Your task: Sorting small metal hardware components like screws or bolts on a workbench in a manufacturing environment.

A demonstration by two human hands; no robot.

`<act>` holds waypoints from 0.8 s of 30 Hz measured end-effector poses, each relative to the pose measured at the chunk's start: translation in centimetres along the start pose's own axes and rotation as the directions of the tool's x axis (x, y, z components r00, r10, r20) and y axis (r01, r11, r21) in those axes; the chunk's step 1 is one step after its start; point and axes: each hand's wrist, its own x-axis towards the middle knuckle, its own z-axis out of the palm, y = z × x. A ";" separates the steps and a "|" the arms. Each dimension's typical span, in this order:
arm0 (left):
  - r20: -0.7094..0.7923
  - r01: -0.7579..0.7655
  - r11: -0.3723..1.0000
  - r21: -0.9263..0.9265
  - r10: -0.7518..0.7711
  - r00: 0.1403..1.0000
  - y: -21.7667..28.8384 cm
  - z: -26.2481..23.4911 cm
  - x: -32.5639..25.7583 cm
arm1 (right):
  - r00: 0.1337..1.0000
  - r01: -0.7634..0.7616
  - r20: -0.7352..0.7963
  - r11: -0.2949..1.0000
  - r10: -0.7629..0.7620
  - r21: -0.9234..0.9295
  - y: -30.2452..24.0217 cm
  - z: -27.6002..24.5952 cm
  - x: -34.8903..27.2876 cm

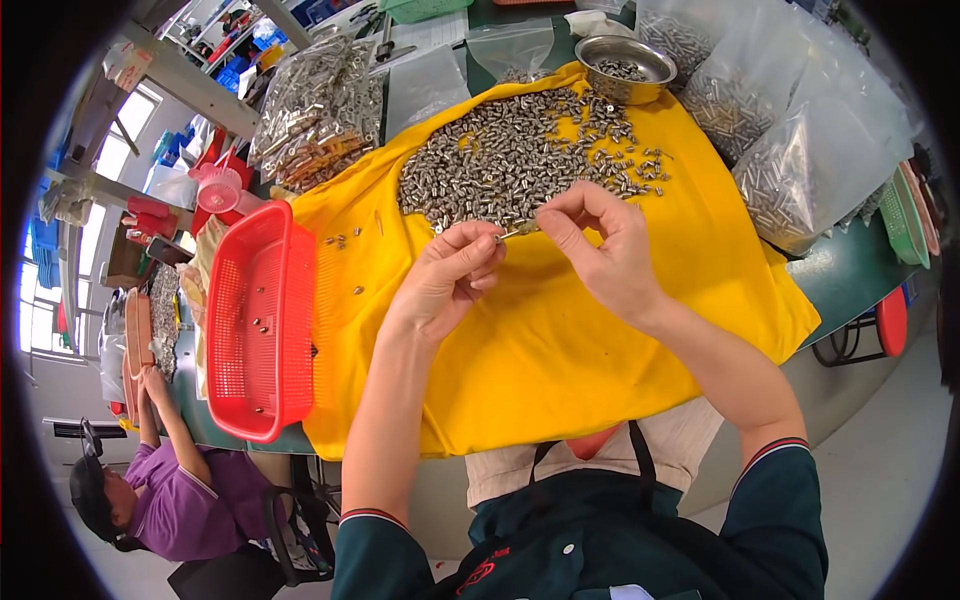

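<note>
Both my hands are raised above a yellow cloth (pixel 560 350), close together at the near edge of a pile of small silvery metal cylinders (pixel 500 150). Thumb and forefinger of my left hand (pixel 445 275) pinch a small thin metal piece (pixel 512 235) that points toward my other hand. My right hand (pixel 610 250) is closed in a pinch beside the piece's far end; what sits between those fingertips is too small to make out. A few loose cylinders (pixel 340 240) lie on the cloth to the left.
On the left stands a red plastic basket (pixel 285 330) with a few small parts inside. A steel bowl (pixel 640 85) of parts is at the back. Bags of metal parts (pixel 790 180) line the right, and another full bag (pixel 315 110) lies back left. A person in purple (pixel 200 490) works at far left.
</note>
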 end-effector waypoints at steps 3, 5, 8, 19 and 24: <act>0.004 -0.021 1.000 0.021 0.020 1.000 0.0 0.0 -0.1 | 0.999 0.029 0.031 0.999 -0.028 -0.031 0.0 0.1 0.0; 0.011 -0.026 0.999 0.039 0.026 1.000 0.0 0.0 -0.1 | 0.997 0.060 0.042 0.996 -0.057 -0.065 0.1 0.0 -0.1; -0.010 -0.042 0.996 0.074 0.043 0.999 0.0 0.1 -0.2 | 0.995 0.097 0.043 0.992 -0.094 -0.086 0.1 0.1 0.0; -0.138 -0.086 0.963 0.257 0.125 0.983 -0.3 0.0 0.1 | 0.990 0.123 0.081 0.984 -0.114 -0.126 0.3 0.1 -0.1; -0.089 -0.095 0.984 0.151 0.109 0.990 0.2 0.8 0.0 | 0.993 0.109 -0.038 0.994 -0.110 -0.033 -0.2 0.0 0.2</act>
